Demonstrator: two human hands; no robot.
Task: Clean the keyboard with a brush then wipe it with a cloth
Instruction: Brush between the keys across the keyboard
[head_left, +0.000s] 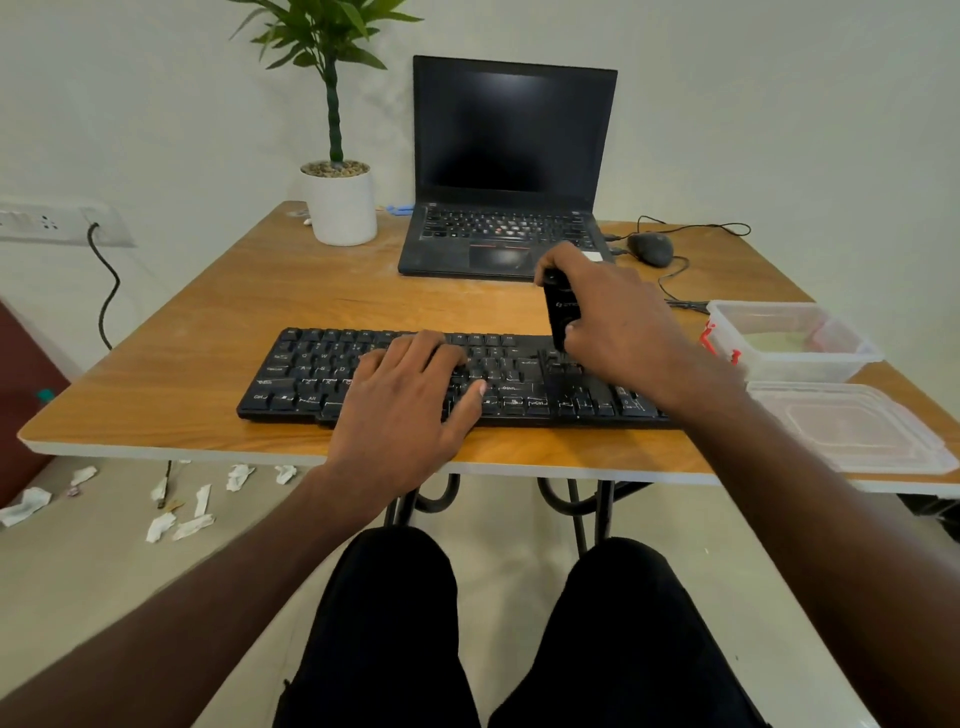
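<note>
A black keyboard lies across the near part of the wooden table. My left hand rests flat on the keyboard's middle keys, fingers spread, holding nothing. My right hand grips a black brush upright, its lower end down on the keys right of centre. The bristles are hidden against the dark keys. A pale green cloth lies inside a clear plastic box at the right.
An open black laptop stands behind the keyboard. A potted plant is at the back left, a wired mouse at the back right. The box's lid lies at the near right edge. Paper scraps litter the floor.
</note>
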